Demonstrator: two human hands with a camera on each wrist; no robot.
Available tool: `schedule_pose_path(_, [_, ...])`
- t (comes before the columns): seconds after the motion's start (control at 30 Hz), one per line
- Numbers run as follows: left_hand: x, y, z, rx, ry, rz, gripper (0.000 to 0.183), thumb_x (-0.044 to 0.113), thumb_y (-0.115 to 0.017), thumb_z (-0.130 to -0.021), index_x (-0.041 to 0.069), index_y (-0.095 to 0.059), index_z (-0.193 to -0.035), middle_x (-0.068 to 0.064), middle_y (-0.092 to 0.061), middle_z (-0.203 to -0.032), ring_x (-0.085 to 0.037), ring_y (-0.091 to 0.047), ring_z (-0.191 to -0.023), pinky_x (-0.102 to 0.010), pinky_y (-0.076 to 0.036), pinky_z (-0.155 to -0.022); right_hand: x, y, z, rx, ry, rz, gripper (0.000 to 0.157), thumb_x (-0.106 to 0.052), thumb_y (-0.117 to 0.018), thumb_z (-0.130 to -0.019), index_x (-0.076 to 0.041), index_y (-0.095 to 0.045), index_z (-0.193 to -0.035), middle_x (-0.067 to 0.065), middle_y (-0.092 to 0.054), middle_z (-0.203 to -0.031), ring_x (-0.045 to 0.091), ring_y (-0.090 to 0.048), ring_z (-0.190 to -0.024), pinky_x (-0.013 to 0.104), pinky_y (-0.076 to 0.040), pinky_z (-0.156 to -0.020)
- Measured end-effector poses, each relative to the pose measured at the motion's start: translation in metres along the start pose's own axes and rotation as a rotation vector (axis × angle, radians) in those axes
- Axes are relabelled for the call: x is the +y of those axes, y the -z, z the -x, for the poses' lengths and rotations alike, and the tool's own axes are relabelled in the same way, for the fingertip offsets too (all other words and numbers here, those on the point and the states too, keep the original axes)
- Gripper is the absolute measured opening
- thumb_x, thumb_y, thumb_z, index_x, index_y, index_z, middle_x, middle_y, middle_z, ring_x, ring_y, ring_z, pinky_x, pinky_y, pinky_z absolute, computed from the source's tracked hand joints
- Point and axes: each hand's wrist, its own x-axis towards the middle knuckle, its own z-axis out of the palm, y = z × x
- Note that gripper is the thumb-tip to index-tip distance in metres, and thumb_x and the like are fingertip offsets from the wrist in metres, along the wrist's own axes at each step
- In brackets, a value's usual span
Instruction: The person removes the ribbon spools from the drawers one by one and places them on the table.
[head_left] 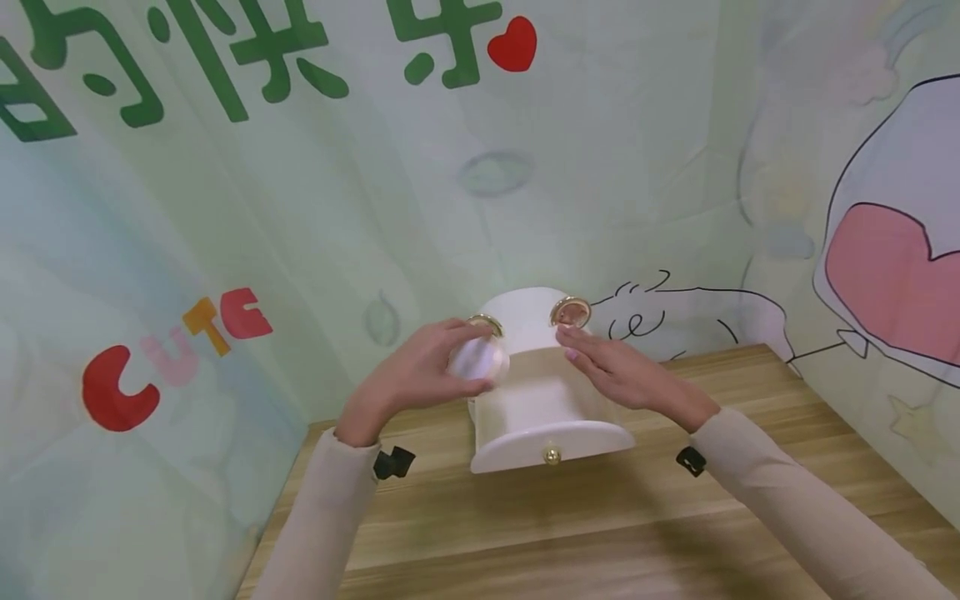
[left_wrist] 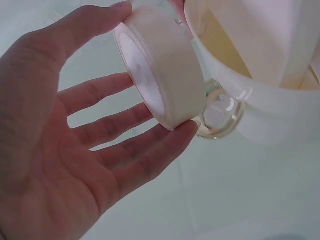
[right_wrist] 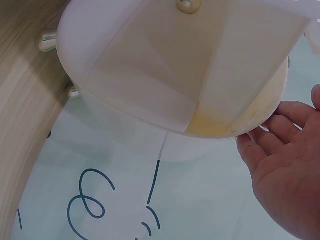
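In the head view my left hand [head_left: 408, 371] holds a thick, round white disc [head_left: 480, 360] beside the left of a white rounded box [head_left: 551, 408]. The left wrist view shows the disc [left_wrist: 177, 65] between my thumb and spread fingertips, with a pale flat face and a cream side wall. My right hand [head_left: 626, 371] lies along the box's right side, fingers extended close under a gold-rimmed ear [head_left: 572, 312]. Seen from the right wrist, the fingertips touch the box's curved rim [right_wrist: 215, 136]. A gold knob [head_left: 552, 455] sits on the box's front.
The box is near the back of a wood-grain table [head_left: 465, 533]. Another gold-rimmed ear [head_left: 487, 322] is partly hidden behind the left hand. Printed fabric walls [head_left: 637, 167] rise close behind and on both sides. Gold feet [right_wrist: 48, 42] stick out of the box.
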Motion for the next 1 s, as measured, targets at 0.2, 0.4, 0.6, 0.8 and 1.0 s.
schedule_pose_path(0.2, [-0.015, -0.001, 0.016, 0.013, 0.102, 0.01, 0.066, 0.043, -0.076, -0.081, 0.012, -0.057, -0.137, -0.009, -0.064, -0.129, -0.024, -0.061, -0.114, -0.039, -0.052, -0.088, -0.001, 0.0, 0.001, -0.007, -0.007, 0.002, 0.057, -0.045, -0.026, -0.106, -0.014, -0.032, -0.153, 0.002, -0.027, -0.162, 0.023, -0.026, -0.151, 0.048, -0.027, -0.121])
schedule_pose_path(0.4, [-0.033, -0.002, 0.032, 0.034, 0.173, 0.045, 0.066, 0.041, -0.076, -0.081, 0.011, -0.057, -0.137, -0.008, -0.063, -0.133, -0.025, -0.06, -0.118, -0.041, -0.052, -0.089, -0.001, 0.001, 0.001, -0.003, 0.015, 0.003, 0.057, -0.044, -0.026, -0.106, -0.011, -0.033, -0.153, 0.003, -0.029, -0.161, 0.024, -0.027, -0.151, 0.048, -0.027, -0.121])
schedule_pose_path(0.6, [-0.055, -0.009, 0.043, 0.04, 0.218, 0.049, 0.067, 0.04, -0.077, -0.081, 0.008, -0.058, -0.136, -0.009, -0.064, -0.131, -0.023, -0.062, -0.108, -0.038, -0.052, -0.083, -0.001, 0.001, -0.001, 0.0, 0.02, 0.009, 0.057, -0.044, -0.026, -0.107, -0.011, -0.033, -0.153, 0.003, -0.028, -0.161, 0.023, -0.027, -0.151, 0.047, -0.027, -0.121])
schedule_pose_path(0.8, [-0.076, -0.027, 0.052, -0.012, 0.301, 0.065, 0.069, 0.042, -0.078, -0.079, 0.01, -0.057, -0.136, -0.01, -0.064, -0.131, -0.024, -0.062, -0.106, -0.039, -0.052, -0.083, -0.001, 0.001, 0.0, -0.005, 0.012, 0.002, 0.056, -0.043, -0.027, -0.107, -0.012, -0.032, -0.153, 0.003, -0.028, -0.161, 0.023, -0.026, -0.151, 0.048, -0.027, -0.121])
schedule_pose_path(1.0, [-0.101, -0.053, 0.058, -0.043, 0.336, 0.075, 0.067, 0.04, -0.078, -0.078, 0.006, -0.06, -0.133, -0.014, -0.066, -0.127, -0.027, -0.062, -0.106, -0.042, -0.051, -0.083, -0.001, 0.002, 0.0, -0.003, 0.01, 0.002, 0.057, -0.044, -0.026, -0.106, -0.012, -0.032, -0.153, 0.003, -0.028, -0.161, 0.023, -0.026, -0.151, 0.048, -0.026, -0.121])
